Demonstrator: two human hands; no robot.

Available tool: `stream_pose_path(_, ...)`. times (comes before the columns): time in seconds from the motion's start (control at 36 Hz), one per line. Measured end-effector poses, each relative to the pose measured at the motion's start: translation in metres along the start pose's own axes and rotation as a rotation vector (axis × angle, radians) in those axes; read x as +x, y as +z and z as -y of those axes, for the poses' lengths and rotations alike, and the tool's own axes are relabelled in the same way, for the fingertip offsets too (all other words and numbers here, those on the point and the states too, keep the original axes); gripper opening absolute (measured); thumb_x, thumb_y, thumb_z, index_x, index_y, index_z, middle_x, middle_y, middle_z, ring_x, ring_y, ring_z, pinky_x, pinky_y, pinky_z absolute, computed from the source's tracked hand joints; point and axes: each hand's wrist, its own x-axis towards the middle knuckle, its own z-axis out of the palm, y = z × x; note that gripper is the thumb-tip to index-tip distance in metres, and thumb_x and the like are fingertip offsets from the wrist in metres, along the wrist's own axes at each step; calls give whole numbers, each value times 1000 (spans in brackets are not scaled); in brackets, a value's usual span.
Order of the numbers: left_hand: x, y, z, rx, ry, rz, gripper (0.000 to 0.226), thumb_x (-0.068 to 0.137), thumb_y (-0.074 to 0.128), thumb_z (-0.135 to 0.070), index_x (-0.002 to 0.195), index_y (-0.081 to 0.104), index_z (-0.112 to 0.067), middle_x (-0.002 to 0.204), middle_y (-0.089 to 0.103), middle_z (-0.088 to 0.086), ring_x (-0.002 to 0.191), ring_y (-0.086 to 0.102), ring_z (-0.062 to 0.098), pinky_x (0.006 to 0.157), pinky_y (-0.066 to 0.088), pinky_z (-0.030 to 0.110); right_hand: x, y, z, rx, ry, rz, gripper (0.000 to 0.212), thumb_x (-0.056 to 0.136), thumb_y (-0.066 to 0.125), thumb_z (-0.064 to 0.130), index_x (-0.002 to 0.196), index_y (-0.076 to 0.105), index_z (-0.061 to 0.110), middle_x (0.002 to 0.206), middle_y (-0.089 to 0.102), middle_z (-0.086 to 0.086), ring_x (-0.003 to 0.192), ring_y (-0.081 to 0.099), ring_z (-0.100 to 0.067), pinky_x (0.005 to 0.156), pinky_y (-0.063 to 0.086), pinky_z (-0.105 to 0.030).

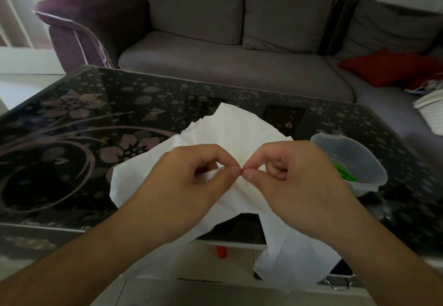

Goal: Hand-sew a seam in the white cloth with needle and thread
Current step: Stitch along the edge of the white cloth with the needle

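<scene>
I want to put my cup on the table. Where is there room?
The left side of the table is bare, from its left edge to the white cloth. A bare strip also runs behind the cloth, by the sofa. The right is crowded: the plastic tub sits by the right hand.

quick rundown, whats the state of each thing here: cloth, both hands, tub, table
white cloth: crumpled, spread on the table, one end hanging off the near edge
left hand: fingers curled, pinching the cloth
right hand: thumb and forefinger pinched at the cloth; needle too small to see
plastic tub: upright, lidless, green things inside
glass table: bears cloth and tub
</scene>
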Motion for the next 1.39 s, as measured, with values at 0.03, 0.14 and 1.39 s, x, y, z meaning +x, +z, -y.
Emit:
stream_pose_path(0.03,0,0,-1,2,0,4,12,97,64,-40,95,76,-40,71,63,-28,75,60,-8,63,41,2,0,-1,0,-3,4,-5,16,94,72,31,78,71,35,52,53,24,56,53,5,52,39,-5)
stream_pose_path(0.14,0,-1,1,28,-6,9,12,97,63,-42,95,75,-42,78,65,-28,80,62,-8,64,42,2,0,-1,-1,5,-26,-59,23,93,72,20,74,66,30,49,50,14,51,51,-3,55,41,-4)
stream_pose_path(1.39,0,-3,3,-7,-8,-17,14,96,63,-42,95,76,-39,78,70,-18,74,63,-2,64,42,6,-1,19,-4,-29,-125,3,13,96,70,31,92,62,41,59,56,14,58,55,-6,56,47,-17)
